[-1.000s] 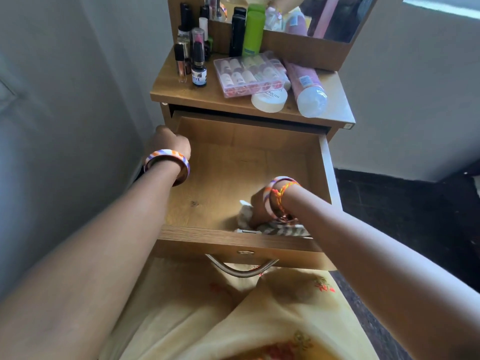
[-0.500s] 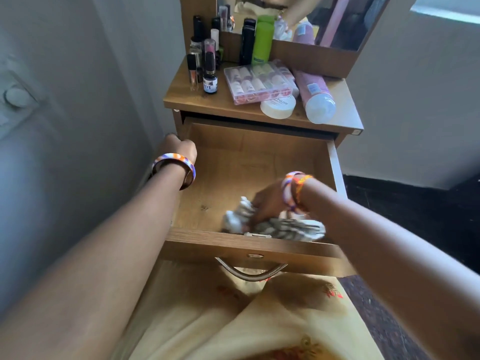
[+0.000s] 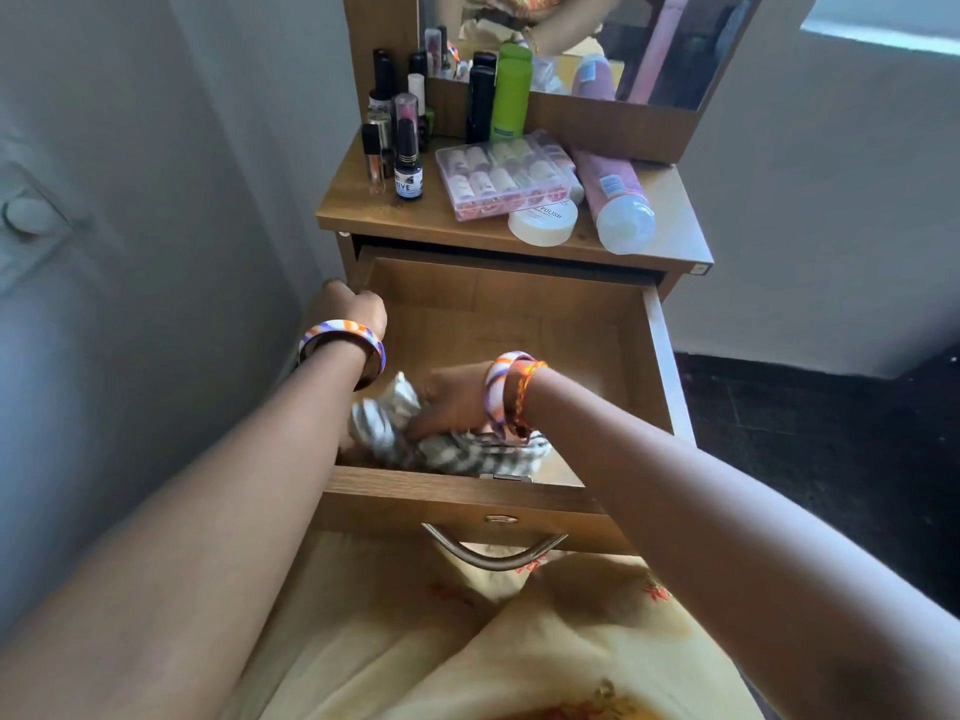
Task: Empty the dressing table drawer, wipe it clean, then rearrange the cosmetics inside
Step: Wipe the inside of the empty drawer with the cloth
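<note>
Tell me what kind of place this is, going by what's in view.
Most likely a bedroom or dressing corner at home: a small wooden dressing table with a mirror, cosmetics bottles crowded on top, and its open drawer being wiped with a striped cloth.

Wooden dressing table [image 3: 358, 215] with its top crowded and its drawer [image 3: 660, 366] pulled open.

On the top, small dark-capped bottles [image 3: 408, 163] stand in a cluster at the left rear corner, with a black bottle [image 3: 480, 103] and a green bottle [image 3: 510, 93] upright against the mirror's frame at the rear edge. A clear box of tubes [image 3: 501, 176] lies mid-top, a white jar [image 3: 543, 223] touches its front edge, and a pink bottle [image 3: 613, 197] lies on its side toward the right edge. On the drawer floor a striped cloth [image 3: 384, 433] lies bunched at the front left corner.
</note>
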`<state>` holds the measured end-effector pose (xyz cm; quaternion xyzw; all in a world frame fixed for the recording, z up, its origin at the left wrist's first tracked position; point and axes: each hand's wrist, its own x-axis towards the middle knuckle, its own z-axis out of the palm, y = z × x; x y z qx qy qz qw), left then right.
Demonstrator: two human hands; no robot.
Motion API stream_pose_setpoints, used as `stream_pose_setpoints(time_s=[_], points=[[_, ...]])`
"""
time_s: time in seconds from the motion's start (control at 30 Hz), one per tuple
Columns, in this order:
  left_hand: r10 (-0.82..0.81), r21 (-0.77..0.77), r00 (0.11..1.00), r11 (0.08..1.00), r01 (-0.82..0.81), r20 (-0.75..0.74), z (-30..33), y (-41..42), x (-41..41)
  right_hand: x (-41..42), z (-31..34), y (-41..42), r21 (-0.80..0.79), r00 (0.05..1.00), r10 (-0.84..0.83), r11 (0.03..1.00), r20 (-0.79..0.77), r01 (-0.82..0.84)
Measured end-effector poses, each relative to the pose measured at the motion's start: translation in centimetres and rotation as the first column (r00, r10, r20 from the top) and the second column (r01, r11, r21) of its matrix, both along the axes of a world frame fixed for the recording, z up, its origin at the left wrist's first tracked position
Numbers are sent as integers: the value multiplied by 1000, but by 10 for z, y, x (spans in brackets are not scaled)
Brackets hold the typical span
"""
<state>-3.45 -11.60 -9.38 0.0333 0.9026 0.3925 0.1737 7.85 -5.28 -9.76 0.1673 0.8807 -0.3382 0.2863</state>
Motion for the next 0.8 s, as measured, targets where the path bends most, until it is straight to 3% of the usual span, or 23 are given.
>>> stream_pose_setpoints(time_s=[0.07,0.13,0.2,0.27,0.3,0.33,0.4,0.53,0.7,0.73,0.8], points=[[-21,-18,999,1000,20,-31,-2,-1,-4,4,-10,22,-293,954,-285,908,88,298],[-22,-16,1000,1000,21,-20,-3,-1,-3,13,-29,54,-389,832,-516,737,206,553],[-13,-2,1000,1000,12,-9,-2,1,-1,29,-18,65,-368,766,-614,679,190,635],[-3,33,1000,999,3,11,-2,4,0,39,-1,72,-93,755,-655,754,-41,650],[6,47,1000,999,-7,19,-3,4,0,50,18,71,96,780,-605,777,-157,622],[7,51,1000,999,-8,19,-4,5,-1,50,12,76,232,767,-596,732,-236,640],[0,29,1000,1000,0,6,-5,5,-2,52,18,69,402,806,-496,699,-322,591],[-29,-30,999,999,28,-43,-2,5,0,31,6,30,449,987,-147,879,-67,162],[-57,-65,996,997,52,-73,-3,2,-1,6,-8,-13,493,955,296,835,-27,-245],[-56,-58,996,997,51,-72,-4,2,-2,2,-11,-7,477,956,294,843,-22,-249],[-52,-36,997,998,50,-48,-5,2,-2,2,-18,18,460,990,138,879,7,-126]])
